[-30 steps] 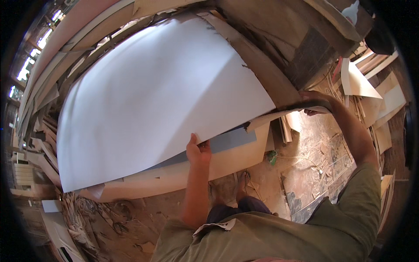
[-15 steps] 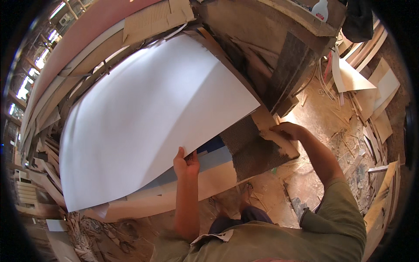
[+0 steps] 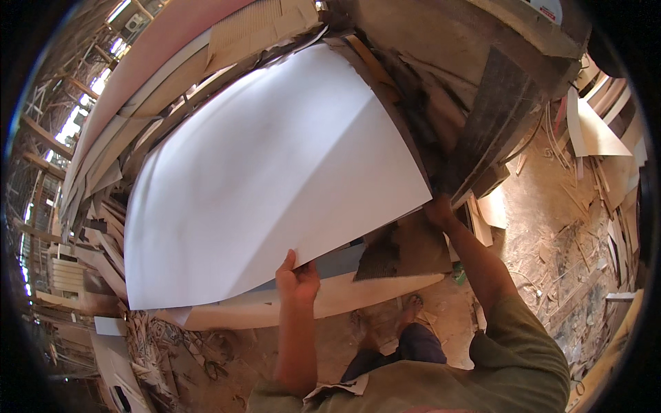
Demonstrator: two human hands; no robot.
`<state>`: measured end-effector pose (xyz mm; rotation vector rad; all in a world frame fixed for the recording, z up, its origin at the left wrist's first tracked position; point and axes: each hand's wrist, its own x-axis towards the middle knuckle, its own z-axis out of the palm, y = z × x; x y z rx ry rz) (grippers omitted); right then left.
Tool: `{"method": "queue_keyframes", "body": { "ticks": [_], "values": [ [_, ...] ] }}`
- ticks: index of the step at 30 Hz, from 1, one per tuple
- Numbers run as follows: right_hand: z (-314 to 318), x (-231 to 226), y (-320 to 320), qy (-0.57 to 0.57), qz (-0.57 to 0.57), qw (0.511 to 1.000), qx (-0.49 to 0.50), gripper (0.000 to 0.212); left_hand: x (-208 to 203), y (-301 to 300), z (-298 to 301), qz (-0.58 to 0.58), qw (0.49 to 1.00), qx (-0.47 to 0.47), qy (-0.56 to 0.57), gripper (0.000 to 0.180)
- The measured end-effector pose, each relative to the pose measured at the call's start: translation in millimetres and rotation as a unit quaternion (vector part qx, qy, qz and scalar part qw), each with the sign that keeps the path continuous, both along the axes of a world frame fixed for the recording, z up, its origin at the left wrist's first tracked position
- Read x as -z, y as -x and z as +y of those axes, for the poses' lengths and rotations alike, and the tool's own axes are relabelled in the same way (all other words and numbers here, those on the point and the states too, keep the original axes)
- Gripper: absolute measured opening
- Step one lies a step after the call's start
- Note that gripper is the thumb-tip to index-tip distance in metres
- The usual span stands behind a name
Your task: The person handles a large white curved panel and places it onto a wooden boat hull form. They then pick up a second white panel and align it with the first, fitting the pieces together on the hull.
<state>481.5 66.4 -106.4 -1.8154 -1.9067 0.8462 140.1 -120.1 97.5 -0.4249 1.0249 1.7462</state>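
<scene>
My left hand (image 3: 297, 281) is closed on the near edge of a large, smooth white sheet (image 3: 275, 165), its thumb on top and its fingers curled beneath. That edge is slightly lifted. At the sheet's right corner is my right hand (image 3: 438, 208). Its fingers are in dark shadow, so their grip cannot be made out. Below the sheet's near edge show a dark brown corrugated board (image 3: 427, 241), a grey-blue sheet (image 3: 337, 263) and a pale tan board (image 3: 248, 313).
Stacked, curved boards (image 3: 144, 89) rise along the far left, with a ribbed cardboard piece (image 3: 244, 31) on them. A dark wooden panel (image 3: 492, 110) leans at the right. Offcuts and a pale bent sheet (image 3: 597, 131) lie beyond it; scraps (image 3: 148, 351) litter the floor.
My right hand has left the torn brown piece and moved up to the sheet's right corner. That piece no longer shows. My left hand keeps its grip; the whole view has shifted.
</scene>
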Motion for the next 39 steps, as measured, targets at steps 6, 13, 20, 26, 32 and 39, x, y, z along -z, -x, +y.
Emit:
{"method": "queue_keyframes", "body": {
  "ticks": [6,13,20,26,32,39],
  "values": [
    [47.3,-24.7,3.3,-0.022,-0.081,0.993,0.085,0.048,6.6,5.2,-18.7,0.030,0.999,-0.009,-0.027,0.022],
    [41.5,-36.0,-30.8,-0.113,-0.104,0.980,0.128,0.039,27.2,8.5,-22.4,0.046,0.998,0.030,0.010,0.026],
    [-26.6,-5.0,-63.9,-0.016,-0.077,0.966,0.244,0.039,22.2,9.9,-29.4,0.007,1.000,-0.004,0.004,0.026],
    [-77.2,21.5,-27.4,0.005,0.027,0.955,0.297,0.040,37.8,11.9,-31.3,-0.056,0.998,0.027,0.023,0.018],
    [37.8,3.2,15.3,-0.086,-0.131,0.967,0.202,0.028,47.7,11.9,-36.1,-0.059,0.997,0.051,0.015,0.019],
    [-2.1,-123.5,-23.5,-0.195,-0.187,0.936,0.227,0.026,63.6,6.7,-38.6,-0.118,0.991,0.054,0.040,0.023]
  ]
}}
